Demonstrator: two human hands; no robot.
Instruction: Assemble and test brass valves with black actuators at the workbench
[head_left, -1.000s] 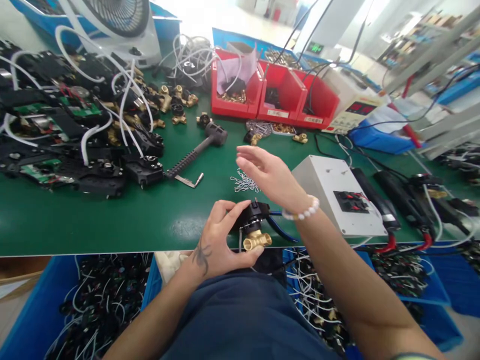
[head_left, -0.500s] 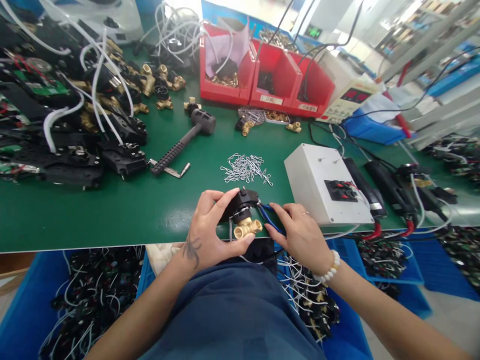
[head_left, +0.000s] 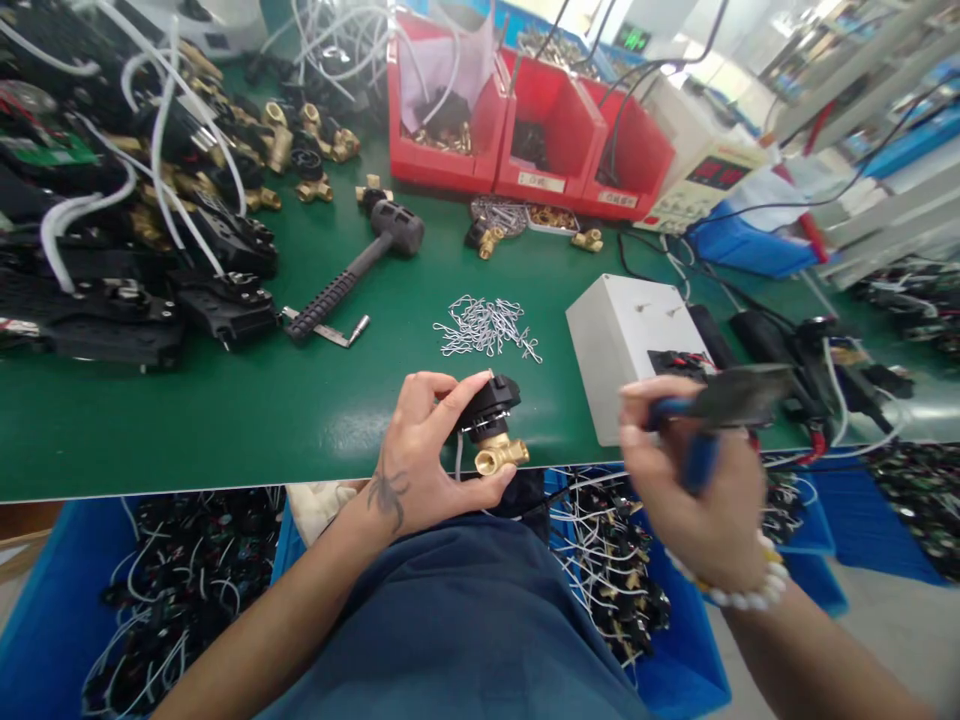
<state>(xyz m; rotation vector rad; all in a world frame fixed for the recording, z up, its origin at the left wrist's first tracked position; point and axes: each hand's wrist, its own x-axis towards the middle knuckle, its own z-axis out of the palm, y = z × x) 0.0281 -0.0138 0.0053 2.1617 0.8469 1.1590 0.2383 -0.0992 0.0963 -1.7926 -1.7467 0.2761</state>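
The right hand (head_left: 697,505) has lifted the pliers (head_left: 724,400) from beside the valve (head_left: 493,427), its fingers curled around their handles, blurred, at 3 o'clock from it near the box (head_left: 637,325). So the tool is in hand but well apart from the valve, which the left hand's (head_left: 420,450) fingers and thumb grip at the bench (head_left: 150,430) edge.

valve (head_left: 495,450) before clips (head_left: 487,327) | mallet (head_left: 349,277) left | box (head_left: 597,350) right | 3 bins (head_left: 543,184) behind

The left hand (head_left: 424,455) grips with thumb (head_left: 484,490) below and fingers (head_left: 459,400) above, its forearm (head_left: 281,605) slanting in from lower left. The right hand (head_left: 709,510), blurred, has curled fingers.
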